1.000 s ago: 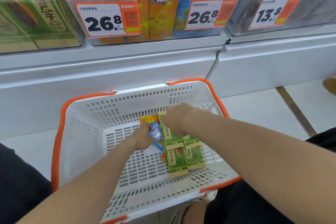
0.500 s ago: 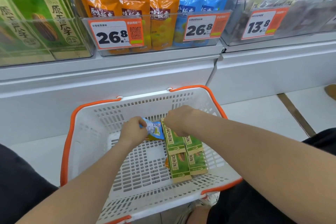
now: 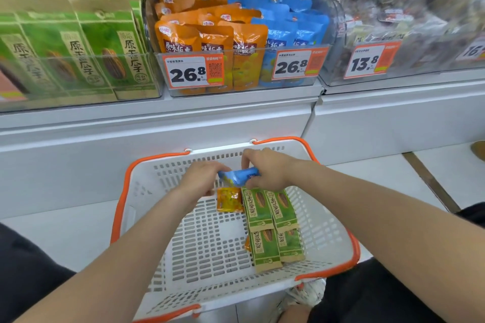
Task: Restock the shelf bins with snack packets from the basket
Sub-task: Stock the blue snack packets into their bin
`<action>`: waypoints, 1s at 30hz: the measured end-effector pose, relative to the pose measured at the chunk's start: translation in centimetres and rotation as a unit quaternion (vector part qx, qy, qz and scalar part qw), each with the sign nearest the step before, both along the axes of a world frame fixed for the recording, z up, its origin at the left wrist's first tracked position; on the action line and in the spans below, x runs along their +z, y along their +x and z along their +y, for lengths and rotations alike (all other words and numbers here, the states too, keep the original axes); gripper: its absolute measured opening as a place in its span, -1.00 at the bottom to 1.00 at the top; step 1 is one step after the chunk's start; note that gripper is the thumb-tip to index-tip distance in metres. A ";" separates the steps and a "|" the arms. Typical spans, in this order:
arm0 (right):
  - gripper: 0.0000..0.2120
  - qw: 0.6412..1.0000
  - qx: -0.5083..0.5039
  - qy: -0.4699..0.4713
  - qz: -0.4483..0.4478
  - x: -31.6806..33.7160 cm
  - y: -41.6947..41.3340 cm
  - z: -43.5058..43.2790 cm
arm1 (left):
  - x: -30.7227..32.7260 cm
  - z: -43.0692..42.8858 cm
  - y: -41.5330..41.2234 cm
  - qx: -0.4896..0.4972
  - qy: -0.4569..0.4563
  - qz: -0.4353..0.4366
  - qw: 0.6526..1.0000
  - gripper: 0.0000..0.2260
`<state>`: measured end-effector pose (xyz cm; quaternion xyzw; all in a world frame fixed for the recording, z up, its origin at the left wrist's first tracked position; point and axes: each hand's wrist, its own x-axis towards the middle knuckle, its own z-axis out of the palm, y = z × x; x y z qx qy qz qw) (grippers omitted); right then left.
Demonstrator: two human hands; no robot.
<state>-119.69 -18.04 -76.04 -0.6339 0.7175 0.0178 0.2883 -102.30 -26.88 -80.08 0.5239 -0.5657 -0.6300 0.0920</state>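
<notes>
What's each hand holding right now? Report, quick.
Left hand: grips the left end of the small glossy blue snack packet.
Right hand: grips the same packet's right end.

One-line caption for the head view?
Left hand and right hand hold a blue packet above the orange packet and green packets in the basket.

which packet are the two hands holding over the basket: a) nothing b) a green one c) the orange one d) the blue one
d: the left hand and the right hand each grip an end of the blue packet, while the orange packet and the green packets lie untouched on the floor of the basket.
</notes>
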 end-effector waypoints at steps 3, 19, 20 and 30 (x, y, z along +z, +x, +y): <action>-0.72 0.996 -0.058 -0.009 -0.071 0.8 0.0 -0.2 | 0.9 0.2 0.1 -0.064 -0.100 0.038 0.992 -0.72; -0.81 0.942 -0.191 -0.237 -0.139 5.2 -1.5 -1.3 | 4.1 -1.5 -1.6 0.002 -0.305 0.126 0.944 -0.93; -0.79 0.941 -0.188 -0.243 -0.139 5.8 -1.5 -1.4 | 4.7 -1.5 -1.8 0.009 -0.310 0.132 0.942 -0.93; -0.56 0.948 -0.102 -0.296 -0.061 12.4 -3.2 -0.3 | 10.3 -0.4 -4.1 0.078 -0.395 0.189 0.896 -0.94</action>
